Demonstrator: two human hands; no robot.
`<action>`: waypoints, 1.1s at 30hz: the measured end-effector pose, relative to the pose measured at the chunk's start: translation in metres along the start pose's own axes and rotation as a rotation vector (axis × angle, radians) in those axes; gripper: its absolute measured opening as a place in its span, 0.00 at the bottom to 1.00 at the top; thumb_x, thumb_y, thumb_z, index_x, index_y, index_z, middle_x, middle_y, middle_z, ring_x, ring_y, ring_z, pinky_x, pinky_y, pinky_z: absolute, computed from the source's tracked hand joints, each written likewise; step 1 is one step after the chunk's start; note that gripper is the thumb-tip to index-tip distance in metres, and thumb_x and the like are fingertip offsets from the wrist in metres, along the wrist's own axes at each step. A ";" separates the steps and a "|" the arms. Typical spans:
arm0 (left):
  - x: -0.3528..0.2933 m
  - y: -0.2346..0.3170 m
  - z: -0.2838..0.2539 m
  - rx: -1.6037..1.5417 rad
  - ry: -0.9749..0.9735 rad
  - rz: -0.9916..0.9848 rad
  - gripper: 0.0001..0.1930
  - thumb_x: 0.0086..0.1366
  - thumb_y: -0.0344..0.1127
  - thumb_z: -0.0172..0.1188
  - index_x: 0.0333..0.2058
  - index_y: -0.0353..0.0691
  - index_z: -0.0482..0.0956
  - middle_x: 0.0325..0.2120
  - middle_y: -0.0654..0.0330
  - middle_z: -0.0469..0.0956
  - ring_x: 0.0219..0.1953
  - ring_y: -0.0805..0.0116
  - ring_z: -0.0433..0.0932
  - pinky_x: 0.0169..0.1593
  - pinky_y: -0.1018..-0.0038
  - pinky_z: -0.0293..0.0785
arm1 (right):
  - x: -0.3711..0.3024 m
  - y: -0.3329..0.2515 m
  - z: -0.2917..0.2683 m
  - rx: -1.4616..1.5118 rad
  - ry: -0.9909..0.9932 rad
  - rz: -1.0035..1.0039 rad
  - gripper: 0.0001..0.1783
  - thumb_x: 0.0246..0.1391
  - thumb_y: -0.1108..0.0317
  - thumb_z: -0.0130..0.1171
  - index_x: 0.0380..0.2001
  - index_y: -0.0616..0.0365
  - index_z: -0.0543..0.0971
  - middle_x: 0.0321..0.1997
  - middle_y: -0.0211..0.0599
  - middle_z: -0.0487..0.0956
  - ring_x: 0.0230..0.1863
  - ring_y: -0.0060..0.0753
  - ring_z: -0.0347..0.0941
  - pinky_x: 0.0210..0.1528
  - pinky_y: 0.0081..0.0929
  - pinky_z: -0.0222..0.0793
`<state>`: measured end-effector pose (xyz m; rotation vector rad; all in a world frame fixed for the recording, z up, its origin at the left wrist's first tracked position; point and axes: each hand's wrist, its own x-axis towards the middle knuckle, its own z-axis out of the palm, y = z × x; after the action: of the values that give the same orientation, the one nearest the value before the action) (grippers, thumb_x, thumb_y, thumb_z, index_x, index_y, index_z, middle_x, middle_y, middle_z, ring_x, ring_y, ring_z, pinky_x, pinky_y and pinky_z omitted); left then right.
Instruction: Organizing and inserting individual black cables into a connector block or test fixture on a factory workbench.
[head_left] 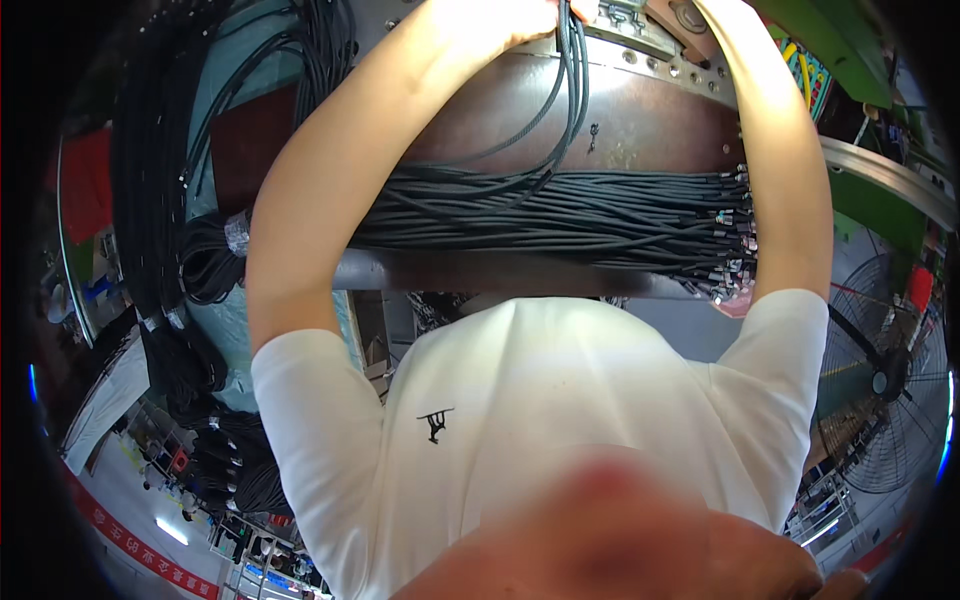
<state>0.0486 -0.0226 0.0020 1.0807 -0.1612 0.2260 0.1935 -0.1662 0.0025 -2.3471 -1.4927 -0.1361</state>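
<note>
My left hand is at the top edge and partly cut off. Its fingers close around a few black braided cables that hang down and curve left. A fingertip shows on the cables' other side; whose hand it belongs to I cannot tell. My right forearm rises past the top edge, so the right hand is out of sight. Beneath my arms lies a thick bundle of black cables, its metal connector ends near my right elbow.
A metal fixture stands at the top on the brown worktop, where a small black scrap lies. More cable coils hang at the left. A large fan stands at the right beside green machine panels.
</note>
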 end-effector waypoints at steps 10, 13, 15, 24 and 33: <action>-0.014 0.028 -0.028 1.489 0.134 0.258 0.12 0.63 0.31 0.57 0.43 0.32 0.77 0.39 0.49 0.79 0.37 0.61 0.79 0.40 0.69 0.77 | -0.013 -0.015 -0.008 -0.160 0.241 -0.212 0.15 0.60 0.66 0.47 0.45 0.59 0.78 0.46 0.50 0.78 0.46 0.49 0.75 0.51 0.39 0.70; 0.005 0.021 -0.025 1.517 0.264 0.207 0.14 0.65 0.37 0.55 0.44 0.34 0.77 0.41 0.48 0.78 0.44 0.57 0.76 0.51 0.67 0.71 | -0.011 0.001 0.003 0.027 0.131 0.037 0.15 0.59 0.64 0.49 0.44 0.60 0.78 0.45 0.50 0.78 0.45 0.47 0.75 0.48 0.38 0.71; 0.009 0.021 -0.033 1.472 0.219 0.129 0.14 0.64 0.36 0.57 0.45 0.34 0.77 0.42 0.48 0.78 0.44 0.58 0.76 0.51 0.67 0.72 | -0.015 0.004 0.002 0.322 0.146 0.038 0.15 0.59 0.63 0.50 0.44 0.60 0.78 0.44 0.50 0.78 0.44 0.46 0.75 0.47 0.37 0.71; 0.003 0.026 -0.036 1.167 0.175 -0.136 0.17 0.61 0.33 0.61 0.48 0.33 0.76 0.46 0.50 0.77 0.48 0.61 0.75 0.54 0.68 0.71 | -0.004 0.004 -0.009 0.039 -0.436 0.443 0.21 0.58 0.53 0.51 0.44 0.58 0.79 0.44 0.48 0.79 0.46 0.47 0.74 0.52 0.39 0.68; 0.000 0.024 -0.032 1.252 0.188 -0.114 0.17 0.62 0.35 0.58 0.48 0.34 0.76 0.47 0.50 0.76 0.49 0.57 0.74 0.55 0.62 0.69 | -0.019 0.012 -0.002 0.270 -0.014 0.351 0.18 0.53 0.59 0.62 0.44 0.59 0.79 0.42 0.45 0.80 0.44 0.40 0.75 0.49 0.33 0.70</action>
<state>0.0431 0.0168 0.0079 2.2896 0.2610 0.3322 0.1960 -0.1877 -0.0031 -2.3427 -1.0089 0.1612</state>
